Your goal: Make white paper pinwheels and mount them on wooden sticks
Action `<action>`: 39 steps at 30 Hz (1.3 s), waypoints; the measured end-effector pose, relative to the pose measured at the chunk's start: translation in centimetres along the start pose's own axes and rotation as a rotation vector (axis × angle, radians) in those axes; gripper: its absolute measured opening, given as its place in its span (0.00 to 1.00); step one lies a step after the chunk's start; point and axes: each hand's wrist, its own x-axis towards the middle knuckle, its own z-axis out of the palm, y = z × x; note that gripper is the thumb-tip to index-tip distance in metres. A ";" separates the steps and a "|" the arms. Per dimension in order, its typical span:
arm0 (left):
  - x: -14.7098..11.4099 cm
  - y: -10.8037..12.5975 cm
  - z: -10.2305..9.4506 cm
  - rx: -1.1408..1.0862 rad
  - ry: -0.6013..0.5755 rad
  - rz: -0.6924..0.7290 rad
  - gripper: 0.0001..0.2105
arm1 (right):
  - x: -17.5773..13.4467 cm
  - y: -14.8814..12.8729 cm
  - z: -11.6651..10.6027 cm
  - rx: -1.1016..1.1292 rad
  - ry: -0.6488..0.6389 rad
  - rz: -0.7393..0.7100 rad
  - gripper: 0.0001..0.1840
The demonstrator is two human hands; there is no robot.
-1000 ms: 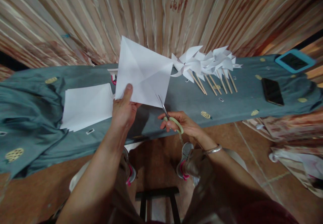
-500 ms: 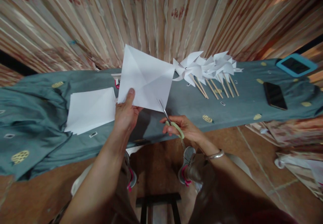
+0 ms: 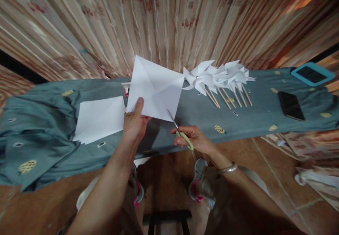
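My left hand (image 3: 136,123) grips a square sheet of white paper (image 3: 156,86) by its lower left edge, thumb on top and fingers underneath. Crease lines cross the sheet, which is held up over the cloth-covered table. In my right hand (image 3: 192,138) is a pair of scissors with pale green handles (image 3: 185,140). Their blades lie over the sheet's lower right corner and look closed or nearly closed there. To the left of the held sheet lies a stack of white paper (image 3: 100,118).
Several white paper pinwheels (image 3: 202,74) on wooden sticks lie to the right on the green cloth (image 3: 196,111). Farther right are a black phone (image 3: 291,105) and a blue-framed device (image 3: 312,74). A small red item (image 3: 126,92) is partly behind the sheet. A pleated curtain (image 3: 159,19) hangs behind.
The scissor blades have come together from slightly apart over the sheet's lower right corner. The whole view has shifted slightly; both hands keep their holds.
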 end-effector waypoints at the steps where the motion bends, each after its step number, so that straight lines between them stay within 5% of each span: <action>1: 0.0 0.0 0.0 0.003 -0.004 -0.004 0.09 | 0.0 0.0 0.0 0.004 0.005 0.007 0.28; 39: -0.7 -0.6 0.4 -0.068 -0.018 -0.056 0.07 | 0.1 -0.2 0.3 0.049 0.083 0.013 0.27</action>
